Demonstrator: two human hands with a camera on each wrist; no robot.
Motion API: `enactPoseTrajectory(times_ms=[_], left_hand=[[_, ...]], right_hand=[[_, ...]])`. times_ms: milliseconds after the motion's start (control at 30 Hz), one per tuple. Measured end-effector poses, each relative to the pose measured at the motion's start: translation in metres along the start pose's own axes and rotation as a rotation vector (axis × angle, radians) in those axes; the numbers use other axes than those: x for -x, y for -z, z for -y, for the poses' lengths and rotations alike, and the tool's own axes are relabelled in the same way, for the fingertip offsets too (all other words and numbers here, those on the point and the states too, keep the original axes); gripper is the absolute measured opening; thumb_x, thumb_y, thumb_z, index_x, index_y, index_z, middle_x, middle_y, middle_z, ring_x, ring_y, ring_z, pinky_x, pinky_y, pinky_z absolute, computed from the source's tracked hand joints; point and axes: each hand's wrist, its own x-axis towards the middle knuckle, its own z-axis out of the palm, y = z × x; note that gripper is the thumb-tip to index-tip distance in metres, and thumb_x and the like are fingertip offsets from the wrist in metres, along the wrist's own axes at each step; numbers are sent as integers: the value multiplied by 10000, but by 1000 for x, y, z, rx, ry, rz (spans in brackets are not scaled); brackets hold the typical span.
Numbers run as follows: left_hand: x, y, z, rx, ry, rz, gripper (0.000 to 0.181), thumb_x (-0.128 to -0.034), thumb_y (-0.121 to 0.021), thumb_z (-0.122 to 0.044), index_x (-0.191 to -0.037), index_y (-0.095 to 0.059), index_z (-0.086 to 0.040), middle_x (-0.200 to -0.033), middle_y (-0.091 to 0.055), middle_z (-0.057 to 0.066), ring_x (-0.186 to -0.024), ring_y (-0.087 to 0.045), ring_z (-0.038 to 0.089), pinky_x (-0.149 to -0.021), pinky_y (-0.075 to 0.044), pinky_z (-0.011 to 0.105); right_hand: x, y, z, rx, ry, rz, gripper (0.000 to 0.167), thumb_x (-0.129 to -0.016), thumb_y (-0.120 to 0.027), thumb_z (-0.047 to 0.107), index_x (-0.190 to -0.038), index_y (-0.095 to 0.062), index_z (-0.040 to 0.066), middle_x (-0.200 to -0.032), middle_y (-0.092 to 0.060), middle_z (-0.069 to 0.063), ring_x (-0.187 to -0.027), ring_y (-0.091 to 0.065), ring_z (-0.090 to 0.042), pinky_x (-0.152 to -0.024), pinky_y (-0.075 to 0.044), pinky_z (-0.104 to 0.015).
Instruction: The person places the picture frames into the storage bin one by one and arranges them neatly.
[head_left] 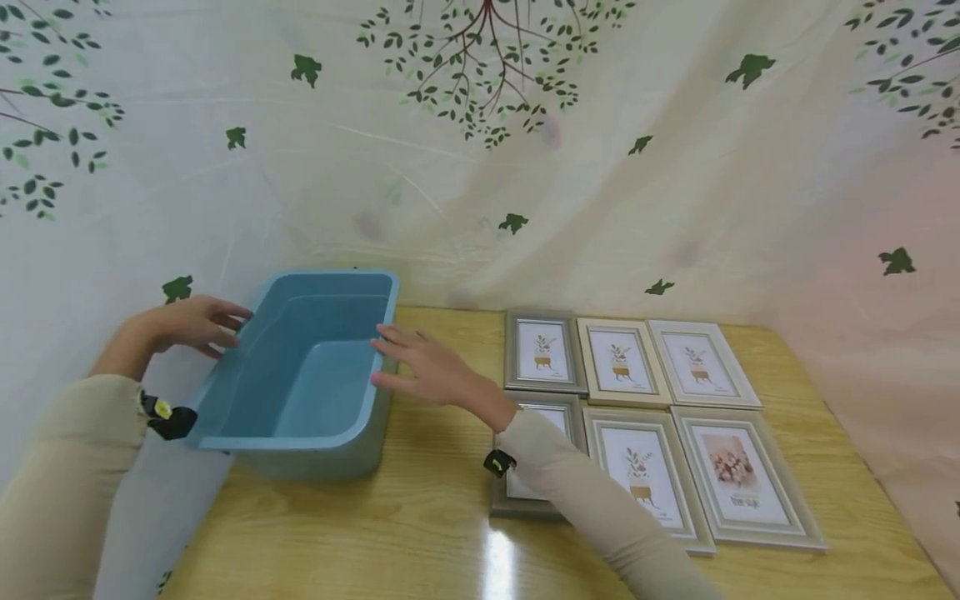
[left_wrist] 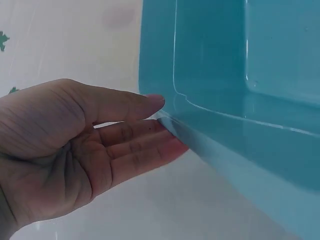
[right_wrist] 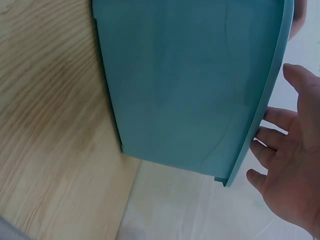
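Note:
A deep blue-grey plastic tub (head_left: 330,442) stands at the left of the wooden table, its inside bare. At its left rim is my left hand (head_left: 197,323); the left wrist view shows the thumb above the rim edge and the loosely extended fingers (left_wrist: 145,152) below it. Whether they touch the rim I cannot tell for sure. Along the opposite rim my right hand (head_left: 429,367) is spread, fingertips over or against the edge. In the right wrist view its fingers (right_wrist: 272,137) are slightly bent beside the rim, not wrapped around it.
Several picture frames lie in two rows on the table (head_left: 442,517) to the right, among them a beige frame (head_left: 624,362) and one with a pink flower print (head_left: 746,475). My right forearm crosses above the front row. A leaf-patterned cloth (head_left: 450,167) hangs behind the table.

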Motion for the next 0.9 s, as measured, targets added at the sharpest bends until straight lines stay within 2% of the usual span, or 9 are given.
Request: enactPoseTrajectory(times_ms=[267,400,633,900], left_hand=[[-21,-10,-25,13,-70,-29,634,-951,-614,-24,-1483,-332,174,-1448,-400,456,-1208,-600,536,-925,-560,574],[-35,-16,-35,7,-99,-59,632,-951,-628,-48,-1487,-359,151,-1447,-433,429,-1190,-621,520,-941,-540,609],[-51,-24,-46,26,-153,-113,630,-948,-669,-105,-1484,-417,109,-1440,-488,381,-1215,-606,521,-957,-506,663],[-56,-33,-61,80,-233,-118,659,-965,-694,-145,-1508,-402,88,-1487,-465,334,-1271,-567,515,-982,-525,591]], right_hand=[[20,12,-30,-24,-60,-71,661,-1042,-532,484,-1596,-346,176,-1701,-235,-29,-1572,-228,-234,-1263,-238,-449],[33,19,-42,-45,-80,-90,662,-1034,-549,478,-1589,-362,169,-1698,-242,-8,-1567,-244,-240,-1254,-257,-468],[50,29,-58,-63,-99,-107,666,-1028,-553,487,-1590,-364,182,-1699,-242,-2,-1560,-261,-239,-1223,-310,-498],[70,38,-75,-97,-131,-122,668,-1014,-561,530,-1586,-367,243,-1695,-247,39,-1547,-288,-209,-1177,-375,-523]])
